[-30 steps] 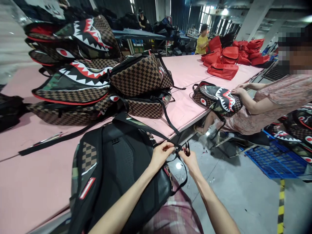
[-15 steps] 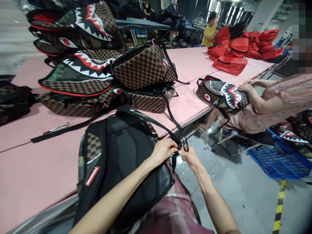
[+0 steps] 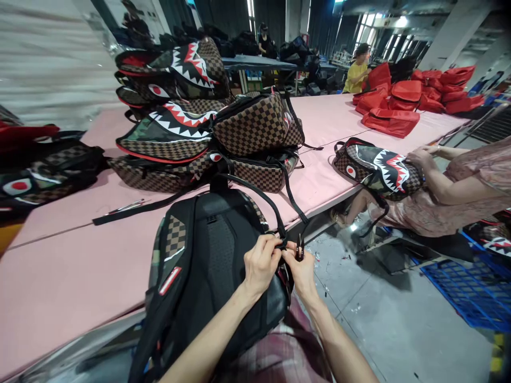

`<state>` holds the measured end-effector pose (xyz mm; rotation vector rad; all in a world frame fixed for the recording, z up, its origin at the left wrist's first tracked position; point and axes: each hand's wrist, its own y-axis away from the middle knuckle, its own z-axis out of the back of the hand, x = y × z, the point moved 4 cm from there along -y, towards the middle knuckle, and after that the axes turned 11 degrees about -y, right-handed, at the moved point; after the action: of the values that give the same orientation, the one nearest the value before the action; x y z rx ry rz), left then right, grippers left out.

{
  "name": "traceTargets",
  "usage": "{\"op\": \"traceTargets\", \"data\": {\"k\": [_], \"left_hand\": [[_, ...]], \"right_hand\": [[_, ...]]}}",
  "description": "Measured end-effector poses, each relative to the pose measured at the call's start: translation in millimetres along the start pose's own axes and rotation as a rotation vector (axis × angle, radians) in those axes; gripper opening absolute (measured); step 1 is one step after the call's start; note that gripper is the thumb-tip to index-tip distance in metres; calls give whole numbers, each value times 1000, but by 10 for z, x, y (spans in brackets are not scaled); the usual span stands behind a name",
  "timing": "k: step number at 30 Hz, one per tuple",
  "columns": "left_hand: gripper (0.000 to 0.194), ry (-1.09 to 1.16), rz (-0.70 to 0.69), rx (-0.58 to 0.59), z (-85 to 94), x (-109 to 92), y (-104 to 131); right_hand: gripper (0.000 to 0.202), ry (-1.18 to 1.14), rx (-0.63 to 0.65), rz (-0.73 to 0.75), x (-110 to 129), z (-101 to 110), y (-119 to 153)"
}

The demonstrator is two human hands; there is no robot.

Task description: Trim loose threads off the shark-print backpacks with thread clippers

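The black strap is pinched at its buckle between the closed thumb and fingers of the left hand. The buckle is also touched by the fingertips of the right hand, in whose curled fingers small black snips are clamped, blades up. Below, the black backpack is laid back-panel up, propped against the near edge of the pink table and over the lap. To the right of the hands, open room is left above the grey floor. Beyond the backpack, a pile of checkered backpacks is stacked; bare cloth is seen to its left. At the far right edge, a shark-mouth backpack is held by a seated person; farther off, red bags are heaped.
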<state>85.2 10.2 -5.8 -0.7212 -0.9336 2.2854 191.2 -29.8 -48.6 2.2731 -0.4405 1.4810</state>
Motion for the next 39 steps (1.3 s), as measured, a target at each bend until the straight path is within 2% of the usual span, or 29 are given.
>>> {"op": "traceTargets", "data": {"k": [4, 7, 9, 10, 13, 18, 21, 23, 28, 30, 33, 36, 39], "left_hand": [[14, -6, -147, -105, 87, -65, 116], [12, -15, -158, -133, 81, -89, 184], [10, -25, -119, -89, 68, -100, 213], [12, -8, -87, -29, 58, -100, 218], [18, 211, 89, 232, 23, -42, 180], [27, 617, 613, 641, -121, 209, -35], [38, 921, 793, 868, -273, 201, -122], [40, 1049, 871, 895, -346, 153, -133], [27, 1294, 1140, 653, -456, 52, -22], [21, 1342, 1175, 583, -493, 21, 13], [13, 1372, 1211, 530, -544, -12, 59], [13, 1446, 1234, 501, -579, -33, 107], [12, 1478, 1176, 541, -594, -17, 132]], "right_hand": [[21, 12, -71, 117, 40, -3, 10], [13, 90, -147, 212, 21, 7, 20], [9, 184, -168, 281, 0, 24, 19], [9, 230, -173, 318, -8, 39, 17], [13, 367, -143, 433, -9, 93, 19], [13, 539, 9, 694, 81, 86, 97], [19, 606, 76, 814, 148, 55, 149], [22, 673, 100, 900, 186, 38, 172], [30, 691, 48, 1107, 189, 28, 176], [27, 652, -1, 1093, 137, 36, 159], [17, 538, -90, 925, 23, 80, 146], [13, 333, -140, 627, -101, 148, 142], [13, 182, -63, 283, -185, 168, 108]]}}
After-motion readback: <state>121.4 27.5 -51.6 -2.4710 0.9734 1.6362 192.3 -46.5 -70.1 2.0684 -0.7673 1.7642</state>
